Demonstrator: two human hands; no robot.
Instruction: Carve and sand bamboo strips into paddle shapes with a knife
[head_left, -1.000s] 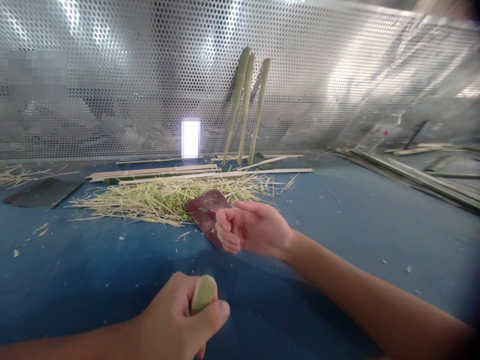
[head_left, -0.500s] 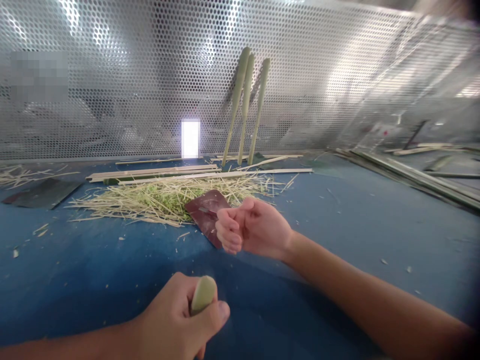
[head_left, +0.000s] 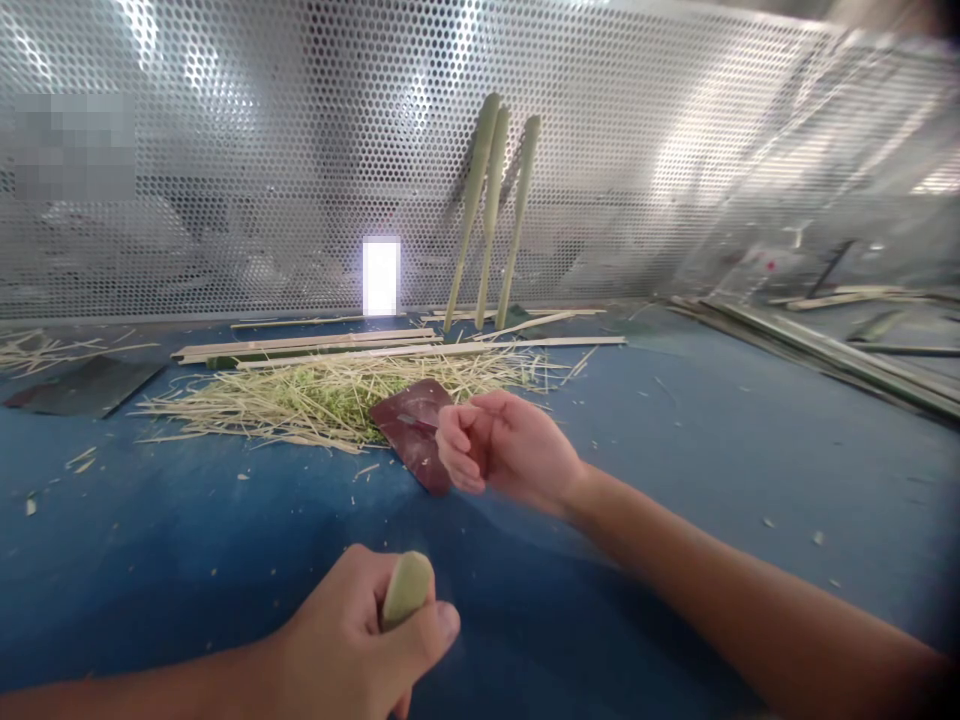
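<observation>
In the lower middle, my left hand (head_left: 367,635) is wrapped round a pale green bamboo piece (head_left: 408,590). Its rounded, flattened end sticks up past my thumb; the rest is hidden in the fist and below. My right hand (head_left: 510,445) hovers further forward, palm turned inward and fingers loosely curled with a gap at the thumb. I see nothing in it. Just behind its fingertips lies a dark red-brown sheet, like sandpaper (head_left: 412,440), with a dark mark or narrow object on it. I cannot tell whether the fingers touch the sheet.
Thin bamboo shavings (head_left: 300,405) are heaped on the blue tabletop (head_left: 247,540). Behind them lie long bamboo strips (head_left: 337,350). Three bamboo paddles (head_left: 487,190) lean on the perforated metal screen (head_left: 247,150). A dark sheet (head_left: 90,388) lies left; more strips (head_left: 832,355) lie right.
My right hand has shifted slightly, its fingers a little looser and its fingertips a touch further right. My left hand and the bamboo piece have stayed in place.
</observation>
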